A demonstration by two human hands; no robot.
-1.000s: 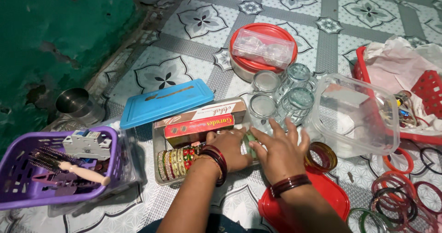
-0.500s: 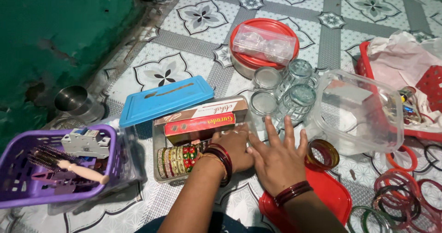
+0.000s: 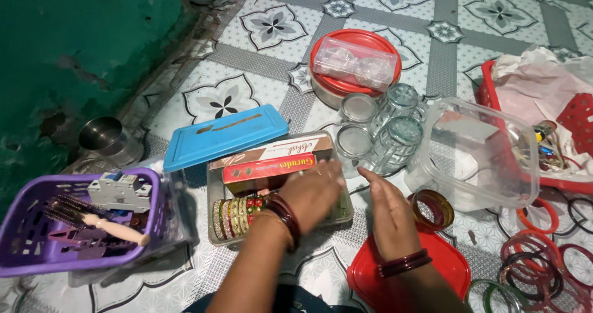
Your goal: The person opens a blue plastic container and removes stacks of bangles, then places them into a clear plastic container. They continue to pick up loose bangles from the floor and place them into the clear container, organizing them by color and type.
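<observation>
Clear tray [image 3: 213, 192] of bangles [image 3: 238, 216] and boxes [image 3: 272, 160] under left hand [image 3: 312, 192]

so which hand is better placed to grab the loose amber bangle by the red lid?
Probably right. The right hand is beside the amber bangle, which lies on the floor just above the red lid. The left hand is over the clear tray of bangles, farther away.
</observation>
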